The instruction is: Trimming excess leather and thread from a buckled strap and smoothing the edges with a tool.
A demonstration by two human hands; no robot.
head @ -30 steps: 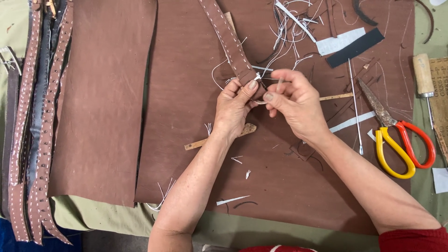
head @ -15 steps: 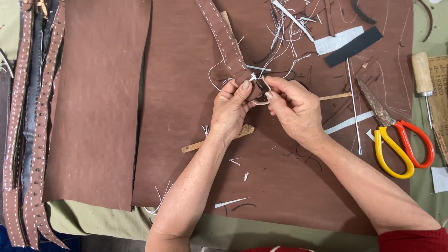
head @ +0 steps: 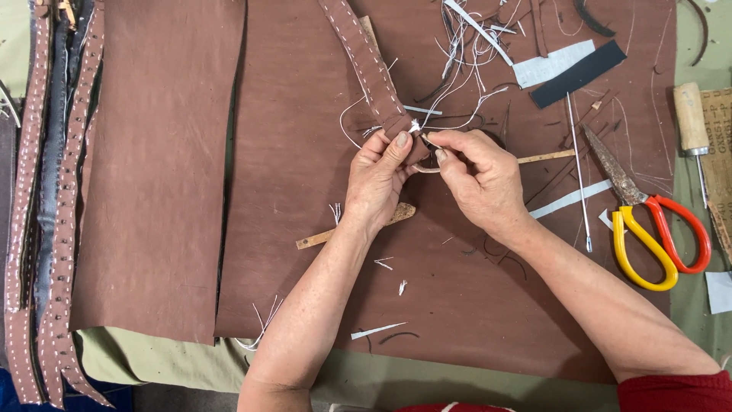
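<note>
Pinching the folded end of a brown leather strap (head: pixel 374 72) with white stitching along both edges, left hand (head: pixel 377 183) and right hand (head: pixel 480 179) grip it together.

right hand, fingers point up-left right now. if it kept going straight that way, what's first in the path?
The right hand already pinches the end of the stitched brown strap, so the strap comes first, with the left hand's thumb right beside it. Depth between them is hard to judge.
</note>
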